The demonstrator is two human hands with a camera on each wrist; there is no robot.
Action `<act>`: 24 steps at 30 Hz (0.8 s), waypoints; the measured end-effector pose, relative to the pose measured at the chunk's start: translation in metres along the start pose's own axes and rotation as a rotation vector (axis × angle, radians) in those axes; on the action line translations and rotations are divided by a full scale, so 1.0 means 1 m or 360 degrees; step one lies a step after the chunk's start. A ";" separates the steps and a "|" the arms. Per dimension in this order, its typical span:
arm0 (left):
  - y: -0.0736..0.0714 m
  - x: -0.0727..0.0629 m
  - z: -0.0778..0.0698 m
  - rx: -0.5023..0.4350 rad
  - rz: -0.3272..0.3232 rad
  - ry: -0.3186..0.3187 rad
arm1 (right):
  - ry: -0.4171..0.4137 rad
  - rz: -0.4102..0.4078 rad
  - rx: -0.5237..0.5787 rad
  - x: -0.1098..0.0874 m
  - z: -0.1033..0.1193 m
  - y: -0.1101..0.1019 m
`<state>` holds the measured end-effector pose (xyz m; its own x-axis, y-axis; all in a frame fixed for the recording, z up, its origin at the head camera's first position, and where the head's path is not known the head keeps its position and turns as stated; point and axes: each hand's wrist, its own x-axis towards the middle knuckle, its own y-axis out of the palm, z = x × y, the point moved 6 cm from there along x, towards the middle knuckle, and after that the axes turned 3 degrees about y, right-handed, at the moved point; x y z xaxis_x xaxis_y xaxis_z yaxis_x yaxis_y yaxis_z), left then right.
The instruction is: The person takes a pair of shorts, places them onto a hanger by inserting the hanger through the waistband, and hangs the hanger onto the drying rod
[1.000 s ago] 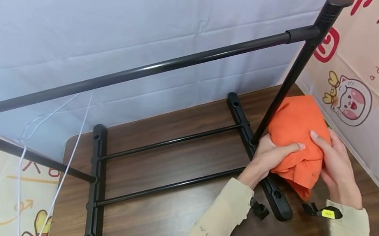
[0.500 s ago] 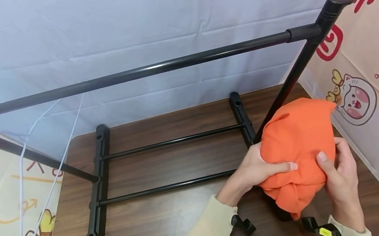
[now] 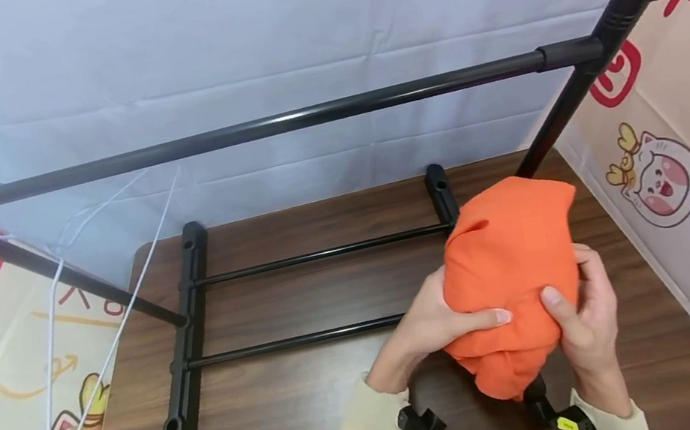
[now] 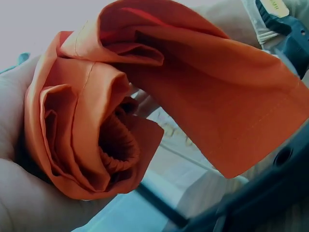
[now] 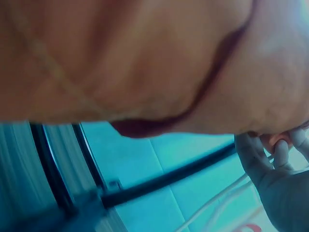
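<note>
A bundled orange cloth piece (image 3: 509, 256), gathered and folded, is held up by both hands over the rack's right foot. My left hand (image 3: 431, 318) grips its left side, the thumb lying across the front. My right hand (image 3: 586, 327) holds the right side, thumb on the front and fingers behind. In the left wrist view, the rolled orange fabric (image 4: 63, 125) shows stitched seams and a gathered elastic-looking opening, and a loose flap hangs out to the right. Blurred orange fabric fills the top of the right wrist view. What kind of garment it is, I cannot tell.
A black rack (image 3: 275, 124) with one top bar stands on the wooden table (image 3: 271, 425). A white wire hanger (image 3: 52, 332) hangs at the left end of that bar. Pale sheeting (image 3: 259, 31) covers the back, and printed cloth (image 3: 662, 185) covers the right side.
Both hands have brought the orange cloth to the left and slightly nearer, from beside the right foot to over it. It now faces the camera more broadly. The view has shifted a little.
</note>
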<state>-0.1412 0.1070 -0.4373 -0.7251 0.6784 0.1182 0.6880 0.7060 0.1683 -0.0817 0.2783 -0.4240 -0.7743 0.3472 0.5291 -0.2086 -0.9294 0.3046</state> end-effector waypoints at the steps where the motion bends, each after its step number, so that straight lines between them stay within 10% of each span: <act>1: -0.005 -0.002 0.000 -0.0014 -0.0004 0.0014 | 0.0016 0.0026 -0.0012 0.001 -0.002 0.005; 9: -0.044 -0.022 0.013 -0.0185 -0.0149 -0.0060 | 0.0253 0.0322 -0.0205 0.007 -0.019 0.049; 18: -0.089 -0.055 0.033 -0.0285 -0.0657 -0.0205 | 0.0454 0.0879 -0.0806 0.006 -0.038 0.079; 24: -0.108 -0.075 0.037 -0.0432 -0.0806 -0.0220 | 0.0467 0.0849 -0.0739 0.012 -0.042 0.081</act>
<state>-0.1598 -0.0129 -0.5009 -0.9380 0.3034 -0.1677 0.2113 0.8838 0.4174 -0.1332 0.2024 -0.4263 -0.9540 -0.1508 0.2591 0.0589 -0.9416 -0.3314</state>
